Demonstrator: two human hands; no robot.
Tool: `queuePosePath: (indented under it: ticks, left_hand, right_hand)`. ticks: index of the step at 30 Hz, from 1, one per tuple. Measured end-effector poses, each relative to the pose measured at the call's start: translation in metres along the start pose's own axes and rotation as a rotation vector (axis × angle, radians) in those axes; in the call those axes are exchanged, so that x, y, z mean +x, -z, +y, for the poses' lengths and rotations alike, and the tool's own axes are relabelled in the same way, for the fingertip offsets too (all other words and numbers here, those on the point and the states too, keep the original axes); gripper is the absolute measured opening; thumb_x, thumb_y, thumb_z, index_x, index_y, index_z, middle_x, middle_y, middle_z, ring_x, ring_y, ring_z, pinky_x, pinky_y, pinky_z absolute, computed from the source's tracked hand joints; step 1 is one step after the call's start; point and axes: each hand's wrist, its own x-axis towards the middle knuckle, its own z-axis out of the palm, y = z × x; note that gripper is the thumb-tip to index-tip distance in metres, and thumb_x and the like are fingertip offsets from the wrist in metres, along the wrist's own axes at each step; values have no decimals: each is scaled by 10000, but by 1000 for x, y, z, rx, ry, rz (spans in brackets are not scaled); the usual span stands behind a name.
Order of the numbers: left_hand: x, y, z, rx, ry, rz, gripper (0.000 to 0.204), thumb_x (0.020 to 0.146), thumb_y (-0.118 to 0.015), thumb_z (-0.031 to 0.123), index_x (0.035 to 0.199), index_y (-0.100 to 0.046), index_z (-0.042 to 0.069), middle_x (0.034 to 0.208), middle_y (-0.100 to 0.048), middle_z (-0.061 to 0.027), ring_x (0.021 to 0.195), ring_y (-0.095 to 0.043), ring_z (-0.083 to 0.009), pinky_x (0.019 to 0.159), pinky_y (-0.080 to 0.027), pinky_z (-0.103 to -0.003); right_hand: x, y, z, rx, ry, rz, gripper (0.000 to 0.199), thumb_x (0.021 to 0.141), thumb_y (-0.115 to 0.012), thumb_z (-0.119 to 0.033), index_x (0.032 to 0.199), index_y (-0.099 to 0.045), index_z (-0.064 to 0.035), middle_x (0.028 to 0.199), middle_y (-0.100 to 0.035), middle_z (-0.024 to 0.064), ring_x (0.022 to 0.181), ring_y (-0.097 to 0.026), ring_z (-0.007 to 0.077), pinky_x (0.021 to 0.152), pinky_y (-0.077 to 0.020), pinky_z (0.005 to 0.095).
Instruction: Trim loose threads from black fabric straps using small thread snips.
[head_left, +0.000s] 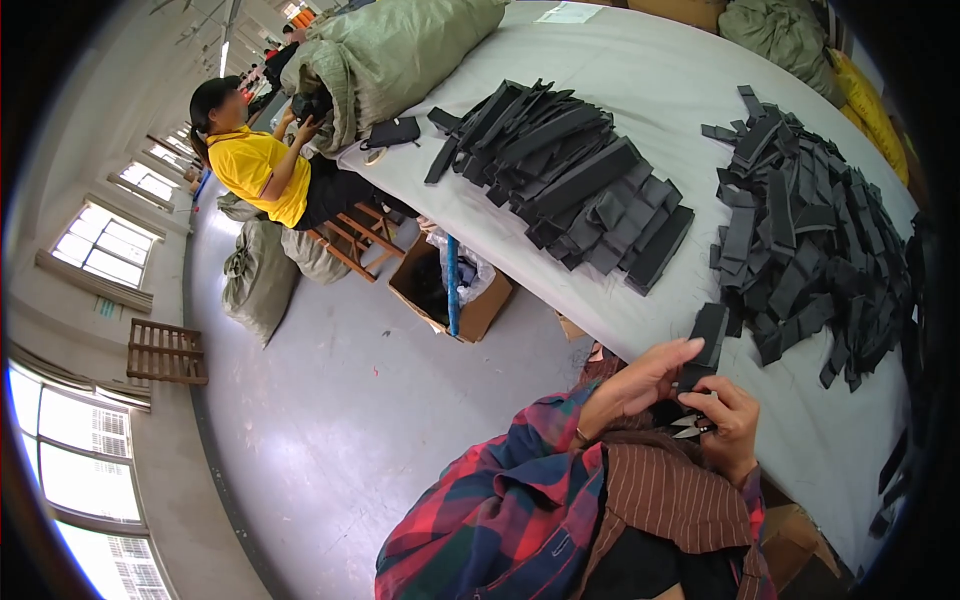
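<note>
My left hand (645,382) grips a black folded fabric strip (710,338) between its thumb and fingers, at the near edge of the table. Close beside it, my right hand (730,418) is closed, its thumb and forefinger pinching the strip's lower end. Small metal thread snips (692,430) sit in the right hand, blades pointing left. Beyond my hands, a layered pile of black strips (570,170) lies on the white-covered table. A looser heap of black strips (800,235) spreads to the right.
A person (265,165) in a yellow shirt sits at the table's far left, by a large green sack (410,60). A cardboard box (480,312) with a blue bar stands on the floor below the table. More sacks (258,280) rest on the floor.
</note>
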Motion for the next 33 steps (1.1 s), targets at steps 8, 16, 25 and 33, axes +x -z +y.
queuePosePath:
  ticks: [8,16,25,33]
  left_hand:
    - [5,-3,-9,207,-165,124,404,854,-646,47,1214,-463,36,1009,-597,-39,872,-601,-111,739,-517,-252]
    - [12,-1,-33,401,-304,28,442,855,-647,28,1252,-453,32,1037,-600,-25,936,-591,-94,790,-501,-241]
    - [-10,-22,15,299,-111,70,408,886,-516,113,1274,-437,15,1107,-609,-87,951,-613,-148,803,-512,-305]
    - [1,-12,2,574,-34,151,439,881,-589,77,1279,-430,-20,1111,-602,-119,915,-636,-169,774,-540,-297]
  right_hand:
    - [-7,0,-1,-45,96,114,430,481,-605,66,873,-676,-98,817,-584,58,645,-565,245,540,-432,319]
    - [-16,-10,6,143,-250,263,221,663,-669,82,842,-630,-41,810,-503,66,717,-525,209,612,-425,287]
    - [17,-15,19,543,-507,269,191,774,-691,-62,957,-641,-51,762,-521,4,708,-480,94,660,-432,241]
    - [1,-15,36,607,-570,171,211,787,-716,-155,970,-641,-80,698,-515,-8,640,-479,93,609,-424,252]
